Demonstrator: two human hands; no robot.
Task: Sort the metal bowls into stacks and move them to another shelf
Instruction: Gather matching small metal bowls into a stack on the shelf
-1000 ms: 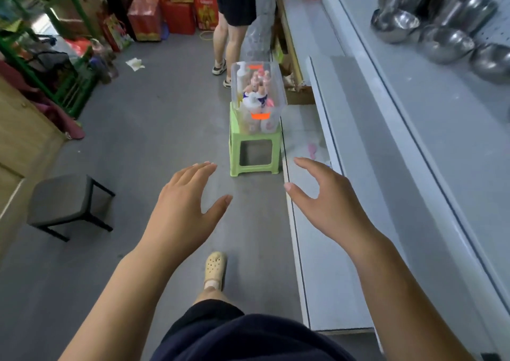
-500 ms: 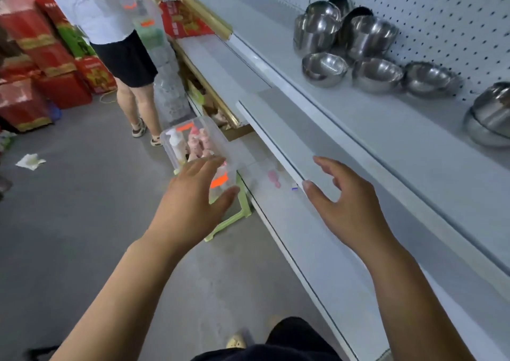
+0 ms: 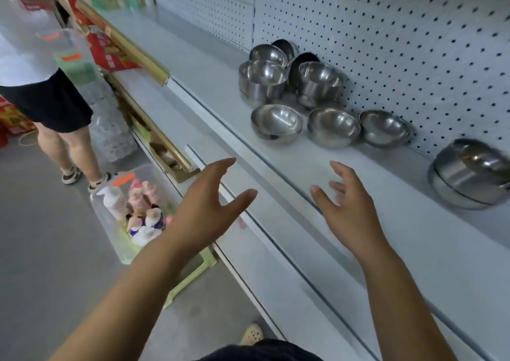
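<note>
Fingers [image 3: 222,167] of the left hand [image 3: 209,211] are held straight and loosely spread, with the thumb splayed wide to the right, and nothing is gripped by them. At the right hand [image 3: 352,211] the fingers [image 3: 342,172] are likewise spread and slightly bent, the thumb is set apart to the left, and nothing is held. Both hands are raised in the air, backs up, side by side with a gap between them. The left is seen over the front edge of the lower white metal shelf [image 3: 289,277], the right over the front part of the upper pale grey metal shelf [image 3: 400,222].

Beyond the hands, and apart from them, three shallow round stainless-steel bowls [image 3: 333,126] are set upright in a row on the upper shelf. Just behind these, two stacks of deeper steel bowls [image 3: 262,81] are placed side by side, and further small bowls [image 3: 269,54] are tucked behind them against the white perforated back panel [image 3: 386,29]. Well apart to the right, a stack of large wide steel bowls [image 3: 469,178] is seen, blurred, so the number in it cannot be told.

Left of the lower shelf, a clear plastic box of small bottles [image 3: 132,211] is carried on a light green plastic stool [image 3: 204,264] on the grey floor [image 3: 41,250]. Farther off, a second person in a white top and dark shorts [image 3: 47,98] is seen standing beside the shelving.
</note>
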